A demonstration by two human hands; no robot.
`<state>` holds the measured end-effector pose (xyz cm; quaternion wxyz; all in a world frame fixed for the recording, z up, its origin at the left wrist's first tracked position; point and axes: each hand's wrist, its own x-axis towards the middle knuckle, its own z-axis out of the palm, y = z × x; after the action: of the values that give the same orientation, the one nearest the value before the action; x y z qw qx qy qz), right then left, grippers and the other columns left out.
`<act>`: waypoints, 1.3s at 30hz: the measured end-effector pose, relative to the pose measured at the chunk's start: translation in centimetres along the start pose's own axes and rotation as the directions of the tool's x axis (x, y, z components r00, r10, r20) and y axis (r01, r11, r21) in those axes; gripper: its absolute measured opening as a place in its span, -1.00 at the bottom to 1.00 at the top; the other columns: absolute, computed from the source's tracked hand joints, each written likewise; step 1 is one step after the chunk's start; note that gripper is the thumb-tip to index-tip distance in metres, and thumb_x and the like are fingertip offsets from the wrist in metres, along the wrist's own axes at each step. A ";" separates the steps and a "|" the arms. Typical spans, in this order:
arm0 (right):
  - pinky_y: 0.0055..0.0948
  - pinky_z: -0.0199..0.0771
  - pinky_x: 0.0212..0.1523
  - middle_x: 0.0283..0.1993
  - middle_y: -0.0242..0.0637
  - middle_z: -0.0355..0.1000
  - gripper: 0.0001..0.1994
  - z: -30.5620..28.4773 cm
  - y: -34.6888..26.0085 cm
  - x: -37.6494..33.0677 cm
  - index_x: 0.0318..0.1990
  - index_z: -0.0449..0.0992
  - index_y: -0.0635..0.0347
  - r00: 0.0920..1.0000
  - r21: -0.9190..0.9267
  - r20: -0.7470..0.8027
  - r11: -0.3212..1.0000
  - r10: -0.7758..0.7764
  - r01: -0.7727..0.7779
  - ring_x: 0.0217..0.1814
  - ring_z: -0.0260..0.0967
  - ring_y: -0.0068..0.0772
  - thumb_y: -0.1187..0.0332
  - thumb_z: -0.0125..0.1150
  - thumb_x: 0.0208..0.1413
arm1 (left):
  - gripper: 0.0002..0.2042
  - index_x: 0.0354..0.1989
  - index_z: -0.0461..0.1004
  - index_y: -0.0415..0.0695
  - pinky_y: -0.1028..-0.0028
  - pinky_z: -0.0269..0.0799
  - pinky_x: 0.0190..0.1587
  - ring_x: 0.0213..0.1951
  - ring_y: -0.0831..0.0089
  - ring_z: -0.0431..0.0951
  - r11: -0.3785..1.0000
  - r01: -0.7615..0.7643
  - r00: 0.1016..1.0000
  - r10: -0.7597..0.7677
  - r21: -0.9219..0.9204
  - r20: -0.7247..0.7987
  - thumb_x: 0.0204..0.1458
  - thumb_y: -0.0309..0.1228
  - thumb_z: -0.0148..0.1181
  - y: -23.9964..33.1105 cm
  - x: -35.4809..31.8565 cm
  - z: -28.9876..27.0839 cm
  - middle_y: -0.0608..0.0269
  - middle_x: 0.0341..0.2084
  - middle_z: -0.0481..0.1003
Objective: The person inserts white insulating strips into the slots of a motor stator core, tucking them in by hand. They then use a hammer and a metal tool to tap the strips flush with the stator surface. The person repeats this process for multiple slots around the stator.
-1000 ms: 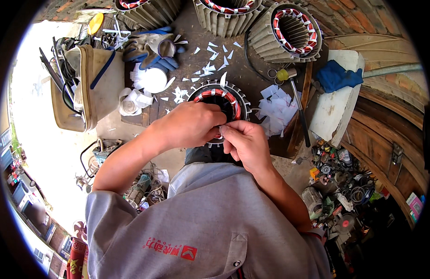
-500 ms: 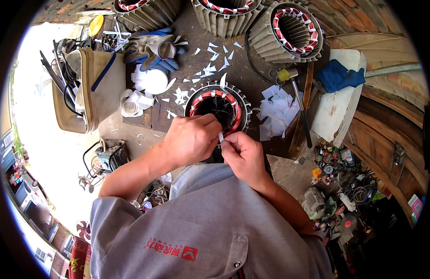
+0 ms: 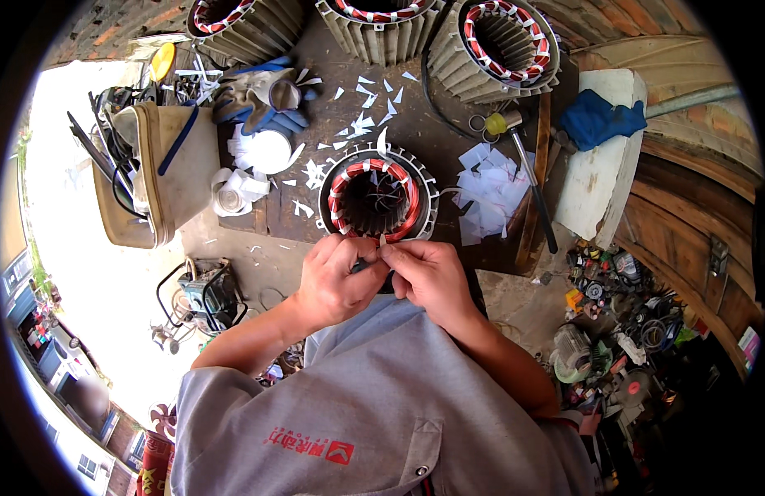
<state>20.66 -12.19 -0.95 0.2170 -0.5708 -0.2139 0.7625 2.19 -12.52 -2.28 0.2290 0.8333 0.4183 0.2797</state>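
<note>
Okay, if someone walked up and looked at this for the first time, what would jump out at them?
Probably the round motor stator with red-and-white windings at the middle of the dark workbench. Just below it the left hand and right hand meet, pinching a small white strip. White paper scraps lie right of the stator, and three more finned stators line the far edge.

Red-and-white banded windings in grey stator (image 3: 377, 197), white paper scraps (image 3: 492, 190) — blue cloth (image 3: 599, 117), tan bag (image 3: 172, 169), yellow-headed hammer (image 3: 523, 169).

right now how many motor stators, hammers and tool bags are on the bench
motor stators: 4
hammer: 1
tool bag: 1
total: 6
</note>
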 end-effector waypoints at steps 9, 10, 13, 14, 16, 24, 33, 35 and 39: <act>-0.55 0.27 -0.58 -0.65 -0.36 0.41 -0.82 1.0 1.5 -0.6 -0.44 0.52 0.36 0.958 -0.154 -0.160 0.964 -0.239 0.215 -0.61 0.29 -0.69 0.44 0.22 0.18 | -0.81 -0.32 0.54 -0.16 0.19 0.49 0.03 -0.13 0.20 0.58 0.989 -0.012 0.947 0.059 -0.149 0.315 -0.15 -0.51 0.35 -3.2 4.0 -2.0 0.20 -0.20 0.56; -0.54 0.28 -0.58 -0.65 -0.34 0.40 -0.82 1.0 1.8 -0.5 -0.45 0.50 0.36 0.943 -0.206 -0.167 0.946 -0.288 0.252 -0.62 0.28 -0.68 0.45 0.22 0.16 | -0.83 -0.31 0.54 -0.17 0.18 0.50 0.03 -0.12 0.19 0.59 0.984 -0.018 0.934 0.079 -0.175 0.348 -0.11 -0.52 0.35 -3.5 3.9 -1.8 0.17 -0.21 0.56; -0.48 0.30 -0.57 -0.67 -0.27 0.36 -0.85 1.3 2.6 -0.1 -0.46 0.46 0.36 0.898 -0.310 -0.184 0.891 -0.399 0.332 -0.63 0.26 -0.64 0.49 0.21 0.12 | -0.83 -0.29 0.54 -0.18 0.22 0.52 0.01 -0.16 0.16 0.59 0.981 -0.040 0.922 0.110 -0.190 0.372 -0.08 -0.52 0.35 -3.8 3.6 -1.7 0.16 -0.21 0.57; -0.47 0.30 -0.57 -0.67 -0.25 0.35 -0.86 1.5 2.6 -0.2 -0.45 0.46 0.36 0.889 -0.313 -0.195 0.886 -0.414 0.343 -0.63 0.26 -0.63 0.49 0.21 0.11 | -0.83 -0.29 0.54 -0.18 0.23 0.53 0.00 -0.15 0.15 0.59 0.979 -0.040 0.917 0.115 -0.198 0.382 -0.08 -0.52 0.35 -3.9 3.5 -1.7 0.16 -0.20 0.57; -0.45 0.30 -0.58 -0.67 -0.22 0.35 -0.87 1.8 2.8 -0.2 -0.45 0.45 0.36 0.876 -0.311 -0.212 0.879 -0.434 0.361 -0.65 0.25 -0.59 0.51 0.21 0.10 | -0.83 -0.29 0.54 -0.19 0.24 0.54 -0.02 -0.14 0.15 0.60 0.977 -0.044 0.910 0.125 -0.208 0.396 -0.09 -0.53 0.35 -4.1 3.7 -1.6 0.16 -0.19 0.57; -0.38 0.34 -0.59 -0.66 -0.17 0.35 -0.86 1.9 5.1 -0.1 -0.43 0.42 0.31 0.802 -0.428 -0.189 0.783 -0.566 0.451 -0.68 0.33 -0.37 0.50 0.26 0.11 | -0.77 -0.29 0.55 -0.23 0.26 0.57 -0.13 -0.22 0.18 0.59 0.974 -0.137 0.911 0.196 -0.180 0.363 -0.19 -0.63 0.27 -3.5 3.7 -1.5 0.14 -0.22 0.54; -0.33 0.49 -0.46 -0.28 -0.20 0.44 -0.78 -4.0 4.3 0.9 -0.19 0.53 0.27 0.439 -0.840 -0.028 0.260 -0.898 0.477 -0.44 0.49 -0.19 0.53 0.37 -0.02 | -0.74 -0.31 0.56 -0.24 0.32 0.58 -0.24 -0.26 0.20 0.59 0.975 -0.151 0.897 0.205 -0.164 0.392 -0.27 -0.67 0.25 -3.2 3.8 -1.5 0.14 -0.25 0.53; -0.35 0.50 -0.43 -0.26 -0.24 0.44 -0.76 -4.4 4.3 2.0 -0.16 0.55 0.25 0.388 -0.859 0.059 0.151 -0.920 0.490 -0.43 0.49 -0.22 0.50 0.38 -0.03 | -0.75 -0.31 0.57 -0.23 0.32 0.58 -0.24 -0.26 0.20 0.59 0.976 -0.139 0.900 0.195 -0.168 0.391 -0.26 -0.67 0.26 -3.2 3.8 -1.5 0.15 -0.26 0.53; -0.38 0.49 -0.45 -0.27 -0.25 0.47 -0.85 -5.8 3.4 2.4 -0.24 0.54 0.25 0.343 -0.826 0.172 0.055 -0.924 0.561 -0.46 0.49 -0.26 0.53 0.32 0.00 | -0.77 -0.31 0.57 -0.22 0.32 0.57 -0.24 -0.26 0.20 0.59 0.979 -0.112 0.898 0.173 -0.170 0.406 -0.22 -0.67 0.28 -3.2 3.9 -1.5 0.16 -0.27 0.53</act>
<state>25.31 -13.11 -6.20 0.3553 -0.5362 -0.7384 0.2024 1.30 -7.33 -2.08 0.3507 0.8838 0.2764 0.1398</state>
